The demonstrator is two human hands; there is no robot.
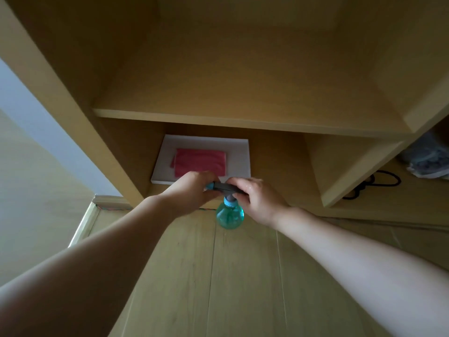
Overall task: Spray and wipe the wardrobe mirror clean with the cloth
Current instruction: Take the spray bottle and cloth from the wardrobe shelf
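Head view, itemised near to far.

1. Two bare forearms, reaching forward and down over the pale plank floor (218, 288) and meeting at one object.
2. Spray bottle (229, 217): translucent green body, blue collar, upright, just in front of the wardrobe's bottom edge. Whether it stands on the floor or hangs from the hands cannot be told. Handling, as judged: light rigid plastic, heavier low down if filled, smooth and likely slippery when wet. Best taken at the neck under the dark spray head (224, 186), with a finger free for the trigger.
3. Left hand (192, 189): fingers curled round the nozzle end of the spray head, wrist straight.
4. Right hand (256, 201): fingers curled over the rear of the spray head, knuckles up, wrist bent inward.
5. Cloth (200, 162): pink, folded flat, lying on a white board (239, 161) in the lowest left compartment, just behind the left hand. Soft and limp; any pinched edge will lift it.
6. Shelf (243, 122): plain wood, above the cloth.
7. Black cable (386, 182) and grey bundle (427, 161): right compartment, well apart.
8. Wardrobe mirror: not in view.
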